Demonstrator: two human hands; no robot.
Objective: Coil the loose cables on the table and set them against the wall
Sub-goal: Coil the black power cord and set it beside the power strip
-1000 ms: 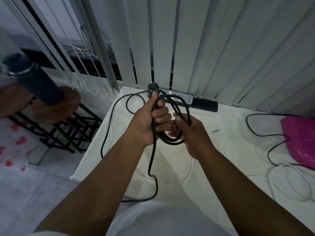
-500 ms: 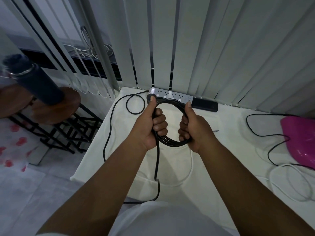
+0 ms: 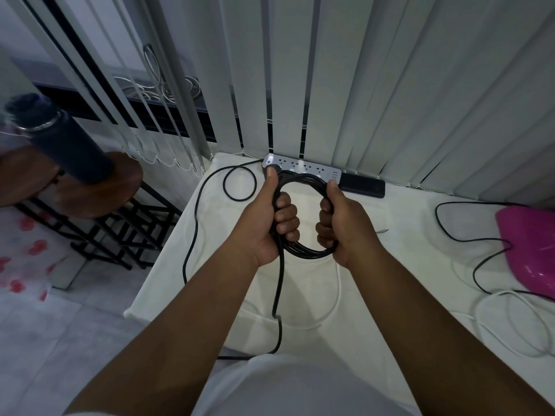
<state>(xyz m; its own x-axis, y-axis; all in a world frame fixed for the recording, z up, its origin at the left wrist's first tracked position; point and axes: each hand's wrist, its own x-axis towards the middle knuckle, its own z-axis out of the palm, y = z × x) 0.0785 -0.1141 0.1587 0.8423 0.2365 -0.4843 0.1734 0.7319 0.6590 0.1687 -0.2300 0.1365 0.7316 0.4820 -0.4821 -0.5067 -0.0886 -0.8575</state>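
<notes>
Two hands clenched on black cable coil [image 3: 303, 250] | left grip [image 3: 267, 226], right grip [image 3: 339, 226] | several round loops, tail hanging

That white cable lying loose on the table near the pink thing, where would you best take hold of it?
Grip the white cable from above, on the near arc of its loop, pinching across the strand. It lies flat on the table in open curves, so only the top is reachable, and a thin black cable crosses the far part near the pink object.

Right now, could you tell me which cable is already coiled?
The black cable gripped by both hands; the white cable and thin black cable lie loose at right.
</notes>
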